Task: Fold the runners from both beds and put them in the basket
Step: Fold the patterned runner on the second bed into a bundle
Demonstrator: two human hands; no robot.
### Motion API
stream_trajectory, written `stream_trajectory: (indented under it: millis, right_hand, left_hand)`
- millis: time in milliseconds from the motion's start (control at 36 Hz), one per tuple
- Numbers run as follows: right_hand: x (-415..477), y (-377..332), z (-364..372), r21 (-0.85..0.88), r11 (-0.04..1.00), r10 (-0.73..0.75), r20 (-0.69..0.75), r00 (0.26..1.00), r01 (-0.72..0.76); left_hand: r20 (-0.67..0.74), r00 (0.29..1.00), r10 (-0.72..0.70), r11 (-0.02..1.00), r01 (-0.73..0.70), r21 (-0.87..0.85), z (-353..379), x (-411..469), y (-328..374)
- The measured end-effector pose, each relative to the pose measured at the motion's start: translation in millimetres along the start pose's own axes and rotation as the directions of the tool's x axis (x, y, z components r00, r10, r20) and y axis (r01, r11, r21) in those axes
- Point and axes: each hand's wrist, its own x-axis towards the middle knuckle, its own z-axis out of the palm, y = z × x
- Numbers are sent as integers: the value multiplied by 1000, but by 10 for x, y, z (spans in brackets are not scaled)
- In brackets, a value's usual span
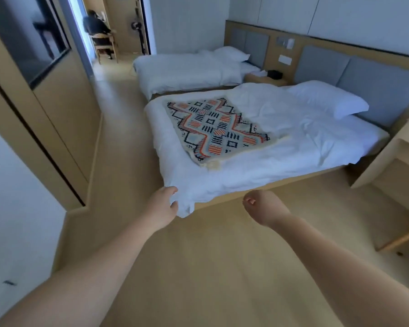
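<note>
A patterned runner [217, 128] with orange, blue and black diamonds lies spread at an angle on the white duvet of the near bed [281, 161]. The far bed [187, 72] shows only white bedding. My left hand [162, 206] reaches to the near corner of the duvet, its relaxed fingertips at the hanging edge. My right hand [262, 206] hovers over the floor in front of the bed frame, with loosely curled fingers holding nothing. Both hands are well short of the runner. No basket is in view.
A wooden nightstand [265, 79] stands between the beds. A light wooden desk [387, 156] juts in at the right. A wall with a dark window panel [45, 90] lines the left. A person sits on a chair [99, 38] beyond the doorway.
</note>
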Motion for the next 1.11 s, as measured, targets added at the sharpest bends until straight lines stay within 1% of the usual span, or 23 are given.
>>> stream_trajectory:
  millis: [111, 222, 361, 528, 639, 722, 833, 917, 1000, 1111]
  right_hand:
    - [476, -736, 447, 26, 999, -26, 45, 999, 25]
    - [897, -1405, 891, 21, 998, -62, 117, 991, 60]
    - [1290, -1855, 1109, 15, 998, -67, 161, 985, 66]
    - [1917, -2034, 1135, 27, 1000, -16, 135, 991, 12]
    - [2416, -1998, 1197, 30, 999, 18, 131, 991, -22]
    - [2924, -1932, 1240, 46, 999, 7, 117, 993, -12]
    - [3590, -1945, 1266, 86, 996, -19, 122, 992, 8]
    - [4045, -2011, 1298, 87, 996, -18, 156, 988, 5]
    - [4452, -2103, 1299, 95, 995, -26, 189, 982, 8]
    - [4953, -2210, 1317, 96, 995, -37, 227, 973, 15]
  left_hand:
    - [-24, 999, -24, 1000, 23, -21, -408, 154, -617]
    - [3, 999, -55, 999, 55, -1, -798, 345, -1208]
    - [27, 998, -65, 997, 64, 35, -1166, 676, -1638]
    - [15, 1000, -23, 999, 23, 44, -1392, 1342, -1857]
    - [15, 1000, 0, 1000, -1, 29, -1408, 1867, -1941]
    - [16, 1000, 8, 999, -9, 36, -1406, 2328, -2022]
    - [17, 998, -61, 998, 60, 27, -1412, 2822, -2203]
    - [44, 991, -126, 990, 123, 62, -1437, 3109, -2350]
    - [54, 987, -150, 983, 144, 113, -1496, 3389, -2490]
    - [47, 984, -171, 979, 164, 119, -1601, 3820, -2688]
